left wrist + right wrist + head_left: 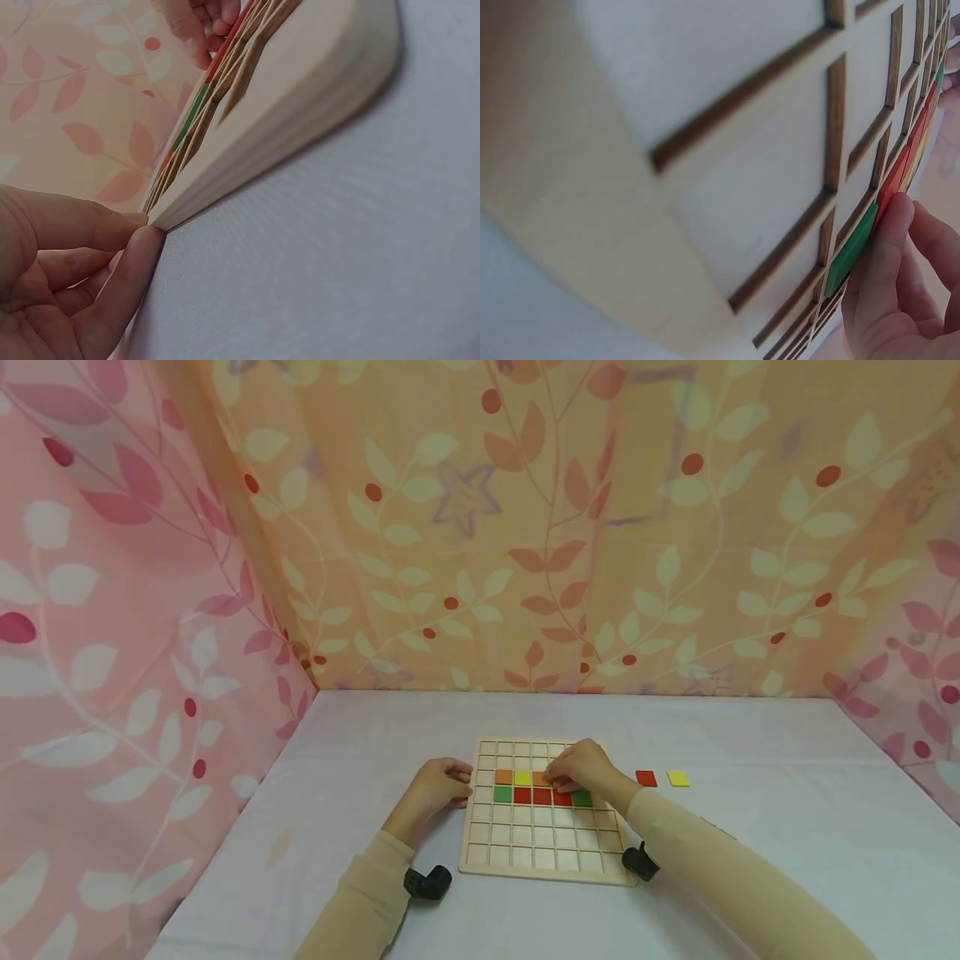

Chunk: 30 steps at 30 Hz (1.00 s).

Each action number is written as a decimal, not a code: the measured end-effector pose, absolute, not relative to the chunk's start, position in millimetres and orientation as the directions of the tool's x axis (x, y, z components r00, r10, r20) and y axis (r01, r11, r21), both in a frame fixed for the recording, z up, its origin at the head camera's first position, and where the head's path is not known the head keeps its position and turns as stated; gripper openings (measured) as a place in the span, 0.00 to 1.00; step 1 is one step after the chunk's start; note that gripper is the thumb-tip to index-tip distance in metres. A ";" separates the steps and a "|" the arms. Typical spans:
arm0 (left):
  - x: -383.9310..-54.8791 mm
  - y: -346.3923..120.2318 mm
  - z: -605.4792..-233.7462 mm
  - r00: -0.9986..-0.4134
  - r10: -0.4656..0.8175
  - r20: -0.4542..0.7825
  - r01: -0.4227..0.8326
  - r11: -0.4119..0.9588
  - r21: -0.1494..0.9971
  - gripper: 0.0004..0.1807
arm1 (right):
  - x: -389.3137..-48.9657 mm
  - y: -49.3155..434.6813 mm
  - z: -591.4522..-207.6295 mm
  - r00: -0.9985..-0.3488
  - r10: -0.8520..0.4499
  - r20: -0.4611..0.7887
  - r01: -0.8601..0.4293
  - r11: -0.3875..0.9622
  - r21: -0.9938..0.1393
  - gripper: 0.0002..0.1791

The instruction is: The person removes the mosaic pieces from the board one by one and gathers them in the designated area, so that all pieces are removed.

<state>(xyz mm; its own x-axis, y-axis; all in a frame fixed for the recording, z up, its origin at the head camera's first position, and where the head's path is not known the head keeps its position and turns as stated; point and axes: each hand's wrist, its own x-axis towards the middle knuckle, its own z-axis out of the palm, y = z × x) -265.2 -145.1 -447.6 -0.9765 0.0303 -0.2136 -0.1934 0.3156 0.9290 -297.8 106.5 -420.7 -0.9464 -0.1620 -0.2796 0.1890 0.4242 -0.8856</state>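
A square wooden grid board [540, 837] lies on the table. One row holds a green tile [502, 794], three red tiles [542, 796] and another green tile [582, 798]. Above that row sit an orange tile [503, 777], a yellow tile [522, 777] and a second orange tile [539, 778]. My left hand [441, 783] pinches the board's left edge between thumb and fingers, as the left wrist view shows. Over the two rows, my right hand [588, 768] has bent fingers. Its thumb is against a red tile [891, 180]; whether a tile lies under the fingers is hidden.
A loose red tile [646, 778] and a loose yellow tile [678, 778] lie on the white-covered table [780, 777], right of the board. Patterned cloth [555, 527] hangs behind and at both sides. Each wrist carries a small black device [428, 883].
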 end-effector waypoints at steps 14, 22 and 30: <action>-266.7 -144.4 -449.2 -0.975 0.014 -0.222 -0.207 0.311 0.927 0.20 | -298.3 104.2 -421.3 -0.946 -0.139 -0.291 0.205 0.437 -0.876 0.08; -266.3 -143.9 -448.0 -0.975 0.018 -0.222 -0.206 0.316 0.926 0.20 | -298.7 104.9 -420.3 -0.949 -0.120 -0.293 0.216 0.433 -0.875 0.07; -267.0 -144.6 -449.0 -0.973 0.030 -0.228 -0.208 0.301 0.931 0.20 | -297.0 106.2 -419.1 -0.948 -0.125 -0.293 0.221 0.406 -0.887 0.05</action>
